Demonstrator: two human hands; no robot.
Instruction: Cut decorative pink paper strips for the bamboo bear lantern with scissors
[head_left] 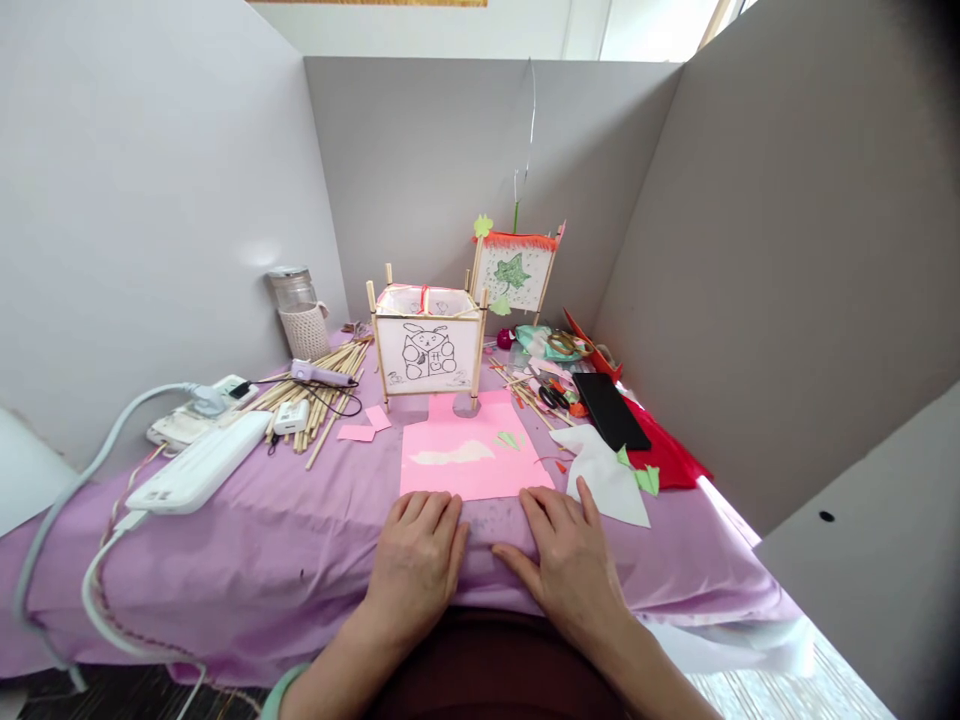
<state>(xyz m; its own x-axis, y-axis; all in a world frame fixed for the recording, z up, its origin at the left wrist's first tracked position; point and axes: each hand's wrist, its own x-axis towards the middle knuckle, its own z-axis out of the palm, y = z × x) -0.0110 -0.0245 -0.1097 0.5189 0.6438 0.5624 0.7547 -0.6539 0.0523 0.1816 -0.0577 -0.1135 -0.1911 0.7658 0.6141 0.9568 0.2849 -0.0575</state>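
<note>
A sheet of pink paper lies flat in front of me, with a torn-edged pale patch and small green scraps on it. My left hand rests palm down at its near left edge, fingers side by side and holding nothing. At the near right corner lies my right hand, also palm down, thumb and fingers apart, nothing in it. Just beyond the paper stands a stick-framed paper lantern with a line-drawn rabbit on its front panel. A white paper piece is beside my right hand.
Wooden sticks, a lilac glue gun and a white power bank with cables are left. A second lantern with a green leaf hangs behind. Scissors, a black phone and red cloth lie right. Grey partitions enclose the table.
</note>
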